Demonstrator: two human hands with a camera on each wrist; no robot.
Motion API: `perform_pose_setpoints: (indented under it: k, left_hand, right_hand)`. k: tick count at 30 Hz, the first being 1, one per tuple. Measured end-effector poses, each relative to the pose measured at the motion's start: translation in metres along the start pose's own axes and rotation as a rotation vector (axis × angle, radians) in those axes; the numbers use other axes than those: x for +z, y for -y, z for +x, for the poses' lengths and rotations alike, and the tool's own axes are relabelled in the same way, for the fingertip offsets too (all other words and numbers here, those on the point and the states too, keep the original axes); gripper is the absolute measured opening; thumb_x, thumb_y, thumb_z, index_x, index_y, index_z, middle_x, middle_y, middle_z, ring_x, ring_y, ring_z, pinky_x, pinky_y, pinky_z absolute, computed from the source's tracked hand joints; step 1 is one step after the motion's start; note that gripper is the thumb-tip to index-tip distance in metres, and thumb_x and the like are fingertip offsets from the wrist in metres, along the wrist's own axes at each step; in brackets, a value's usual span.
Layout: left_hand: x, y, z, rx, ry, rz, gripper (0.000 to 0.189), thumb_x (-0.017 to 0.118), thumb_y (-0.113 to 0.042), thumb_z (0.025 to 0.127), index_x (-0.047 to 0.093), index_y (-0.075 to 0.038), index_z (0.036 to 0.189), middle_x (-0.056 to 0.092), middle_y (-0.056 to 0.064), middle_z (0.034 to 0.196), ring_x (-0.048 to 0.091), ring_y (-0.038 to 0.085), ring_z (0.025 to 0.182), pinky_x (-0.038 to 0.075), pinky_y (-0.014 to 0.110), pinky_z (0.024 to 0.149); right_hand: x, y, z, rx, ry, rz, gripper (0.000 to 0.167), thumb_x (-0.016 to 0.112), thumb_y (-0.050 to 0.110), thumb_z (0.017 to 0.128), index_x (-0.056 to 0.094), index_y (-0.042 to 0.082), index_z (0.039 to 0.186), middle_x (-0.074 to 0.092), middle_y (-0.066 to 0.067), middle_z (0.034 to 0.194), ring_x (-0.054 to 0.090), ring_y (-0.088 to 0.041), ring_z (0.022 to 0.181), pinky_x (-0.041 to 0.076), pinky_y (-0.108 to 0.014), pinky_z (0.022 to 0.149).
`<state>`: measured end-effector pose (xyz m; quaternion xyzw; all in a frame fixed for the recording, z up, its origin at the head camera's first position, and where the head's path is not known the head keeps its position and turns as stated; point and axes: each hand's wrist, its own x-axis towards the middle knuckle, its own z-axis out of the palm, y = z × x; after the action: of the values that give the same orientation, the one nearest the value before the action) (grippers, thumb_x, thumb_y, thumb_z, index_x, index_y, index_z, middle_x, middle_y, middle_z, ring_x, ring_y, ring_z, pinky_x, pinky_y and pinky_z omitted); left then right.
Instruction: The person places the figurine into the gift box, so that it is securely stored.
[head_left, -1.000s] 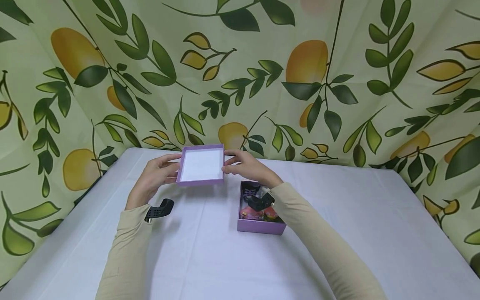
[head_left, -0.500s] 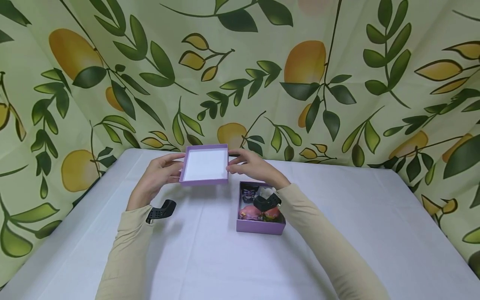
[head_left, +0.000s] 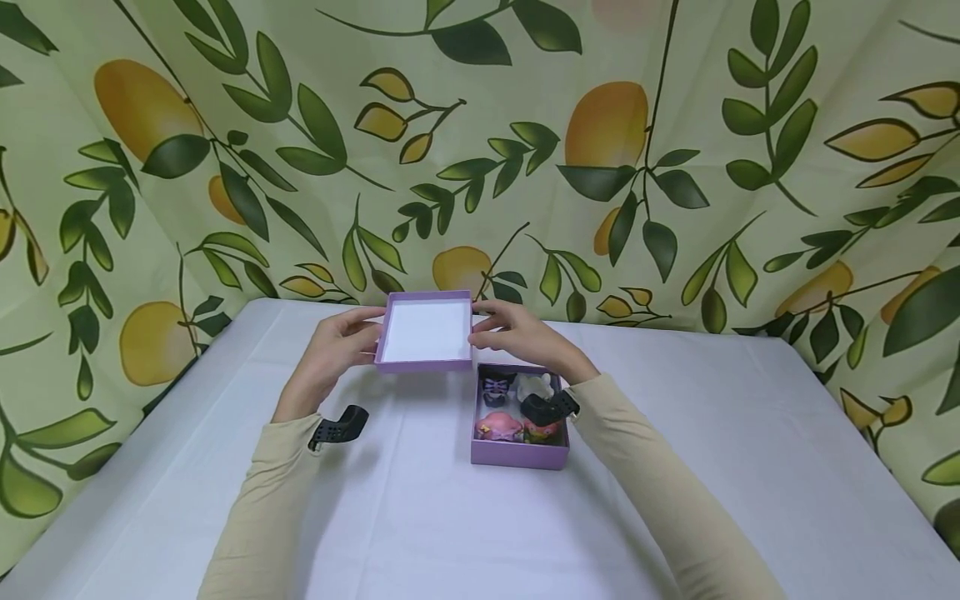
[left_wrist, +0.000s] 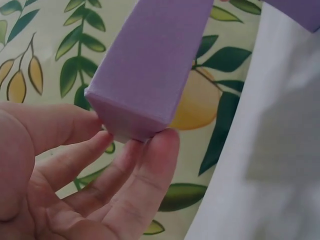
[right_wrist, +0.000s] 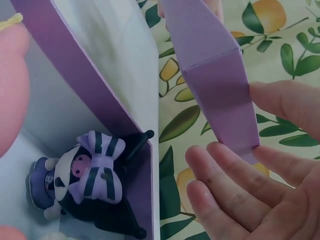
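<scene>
Both hands hold up a purple box lid (head_left: 426, 332), its white inside facing me, tilted above the table. My left hand (head_left: 330, 354) pinches its left side between thumb and fingers. On the opposite side my right hand (head_left: 525, 337) grips the edge, as the right wrist view also shows. Below and to the right stands the purple box (head_left: 519, 454), uncovered. In it lie a black figurine with a striped purple bow (right_wrist: 100, 175), a white figurine (head_left: 534, 387) and two pink-topped figurines (head_left: 498, 427). The black camera on my right wrist partly covers the box's contents.
A white cloth (head_left: 420, 517) covers the table. Behind it hangs a curtain (head_left: 480, 100) printed with leaves and orange fruit. My right forearm passes close to the box's right side.
Both hands have carried the lid to the right, nearer to the box, keeping their hold. More of the box's contents shows as the right wrist moves right. The box stays on the table.
</scene>
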<state>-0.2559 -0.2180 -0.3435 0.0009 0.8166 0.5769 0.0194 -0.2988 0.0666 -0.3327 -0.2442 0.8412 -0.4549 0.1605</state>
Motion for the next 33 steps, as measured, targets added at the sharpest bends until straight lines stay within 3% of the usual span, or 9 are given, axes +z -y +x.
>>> perform_pose_setpoints:
  k: [11,20,33]
  left_hand:
    - [0.018,-0.002,0.003,-0.010,-0.019,-0.019,0.042,0.055,-0.017,0.101,0.052,-0.007,0.142,0.060,0.020,0.126,0.064,0.018,0.093,0.062,0.023,0.079]
    - [0.032,-0.008,0.003,-0.017,-0.009,-0.011,0.042,0.055,-0.018,0.100,0.053,-0.009,0.142,0.059,0.017,0.123,0.061,0.022,0.097,0.062,0.024,0.080]
    - [0.037,-0.011,0.000,0.025,0.047,-0.056,0.045,0.056,-0.018,0.099,0.053,-0.010,0.143,0.060,0.019,0.130,0.064,0.023,0.099,0.061,0.026,0.082]
  right_hand:
    - [-0.007,-0.010,-0.011,0.020,-0.035,0.037,0.063,0.065,0.027,0.096,0.038,0.011,0.151,0.062,-0.016,0.133,0.064,-0.028,0.117,0.053,-0.045,0.104]
    - [-0.012,-0.015,-0.027,0.032,-0.052,0.083,0.065,0.064,0.029,0.096,0.036,0.011,0.153,0.059,-0.019,0.136,0.059,-0.033,0.123,0.049,-0.050,0.108]
    - [-0.012,-0.016,-0.046,0.049,-0.115,0.126,0.065,0.065,0.028,0.095,0.037,0.015,0.152,0.060,-0.016,0.135,0.057,-0.032,0.127,0.047,-0.052,0.110]
